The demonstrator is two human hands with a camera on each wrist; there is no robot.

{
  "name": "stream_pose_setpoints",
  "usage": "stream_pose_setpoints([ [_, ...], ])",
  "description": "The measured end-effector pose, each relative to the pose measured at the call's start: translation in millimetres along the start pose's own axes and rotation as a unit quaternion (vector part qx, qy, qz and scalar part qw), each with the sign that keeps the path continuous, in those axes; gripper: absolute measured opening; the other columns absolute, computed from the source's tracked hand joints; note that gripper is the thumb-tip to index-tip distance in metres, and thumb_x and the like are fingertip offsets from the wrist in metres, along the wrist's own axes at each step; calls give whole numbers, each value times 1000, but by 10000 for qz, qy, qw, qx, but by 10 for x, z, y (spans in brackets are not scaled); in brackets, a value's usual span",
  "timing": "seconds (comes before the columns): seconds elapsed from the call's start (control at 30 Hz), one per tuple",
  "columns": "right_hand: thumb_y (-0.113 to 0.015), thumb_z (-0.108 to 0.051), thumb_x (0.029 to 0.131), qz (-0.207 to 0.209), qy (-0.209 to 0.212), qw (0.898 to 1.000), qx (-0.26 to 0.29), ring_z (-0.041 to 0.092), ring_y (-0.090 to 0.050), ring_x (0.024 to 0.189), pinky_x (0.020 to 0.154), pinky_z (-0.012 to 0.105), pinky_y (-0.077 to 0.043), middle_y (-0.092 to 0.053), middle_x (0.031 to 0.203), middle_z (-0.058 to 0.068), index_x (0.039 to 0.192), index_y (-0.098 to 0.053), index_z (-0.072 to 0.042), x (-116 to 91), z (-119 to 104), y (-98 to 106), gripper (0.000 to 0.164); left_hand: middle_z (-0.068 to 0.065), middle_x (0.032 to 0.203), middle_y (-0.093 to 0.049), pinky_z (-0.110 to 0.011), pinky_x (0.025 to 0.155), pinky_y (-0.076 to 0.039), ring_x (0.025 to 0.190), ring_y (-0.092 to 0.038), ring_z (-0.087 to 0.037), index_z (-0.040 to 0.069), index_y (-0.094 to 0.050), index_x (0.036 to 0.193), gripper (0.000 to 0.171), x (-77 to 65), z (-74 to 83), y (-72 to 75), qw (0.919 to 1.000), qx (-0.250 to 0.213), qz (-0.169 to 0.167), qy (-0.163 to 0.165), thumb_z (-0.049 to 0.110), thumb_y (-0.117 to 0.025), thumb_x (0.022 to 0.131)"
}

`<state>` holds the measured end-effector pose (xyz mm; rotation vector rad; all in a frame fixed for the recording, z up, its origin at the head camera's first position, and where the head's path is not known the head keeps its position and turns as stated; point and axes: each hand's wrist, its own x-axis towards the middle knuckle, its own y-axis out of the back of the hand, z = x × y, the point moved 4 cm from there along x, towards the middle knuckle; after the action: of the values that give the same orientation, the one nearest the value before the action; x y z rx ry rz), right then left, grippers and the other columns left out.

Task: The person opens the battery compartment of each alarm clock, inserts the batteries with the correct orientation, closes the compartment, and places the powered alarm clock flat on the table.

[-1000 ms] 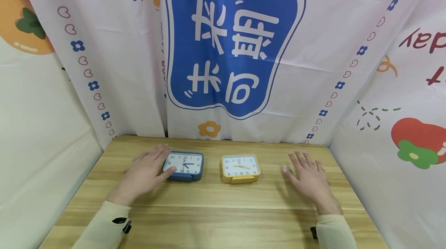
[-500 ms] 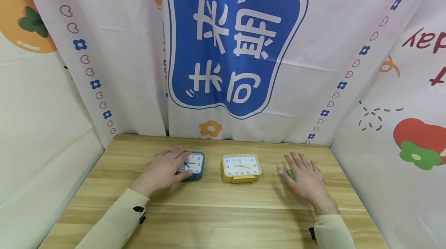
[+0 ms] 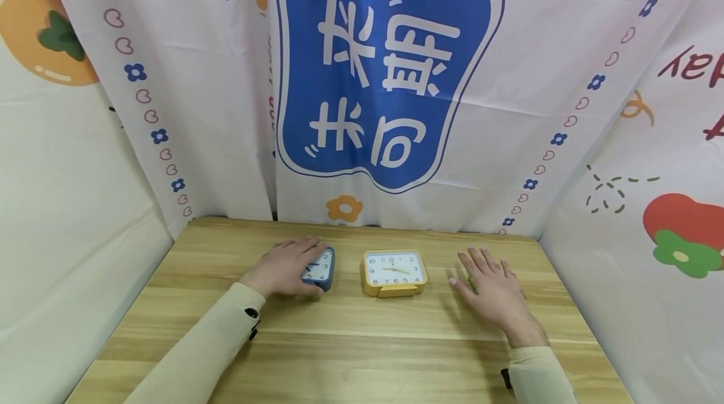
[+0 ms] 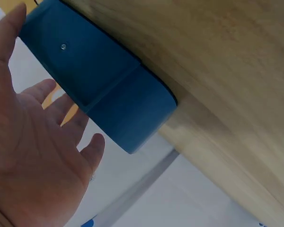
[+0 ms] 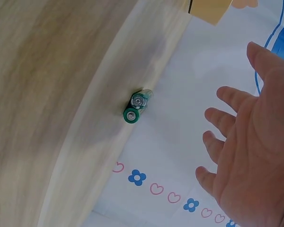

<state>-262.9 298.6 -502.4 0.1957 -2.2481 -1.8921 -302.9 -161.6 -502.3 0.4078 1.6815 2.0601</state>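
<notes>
Head view: left fingers (image 3: 308, 249) partly cover the blue clock (image 3: 323, 266).

A white curtain (image 3: 537, 46) printed with a blue panel (image 3: 381, 71) hangs behind a wooden table (image 3: 362, 347).

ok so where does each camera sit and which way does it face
Head: worn on the head, facing forward and down at the table; left hand, right hand and both sleeves show.
Left wrist: worn there, facing across the table at the blue clock; left hand shows.
Right wrist: worn there, facing along the table towards batteries; right hand shows.
Shared: head and left wrist both show the blue clock.
</notes>
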Motion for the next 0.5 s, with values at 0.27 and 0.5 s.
stream_pose_setpoints([
  [0.27, -57, -61, 120, -6, 49, 10000, -20, 52, -26, 180, 145, 81, -13, -33, 192, 20, 183, -40, -14, 8, -22, -35, 81, -22, 187, -44, -76, 139, -39, 173, -44, -50, 9, -42, 182, 118, 84, -55, -39, 9994, -84, -326, -52, 52, -102, 89],
  [0.5, -60, -58, 119, 31, 131, 9999, -19, 53, -29, 179, 145, 81, -15, -35, 191, 20, 182, -43, -13, 19, -52, -52, 80, -22, 181, -53, -76, 131, -50, 164, -55, -51, 8, -47, 179, 117, 133, -72, -32, 9996, 87, -235, -113, 53, -104, 87],
])
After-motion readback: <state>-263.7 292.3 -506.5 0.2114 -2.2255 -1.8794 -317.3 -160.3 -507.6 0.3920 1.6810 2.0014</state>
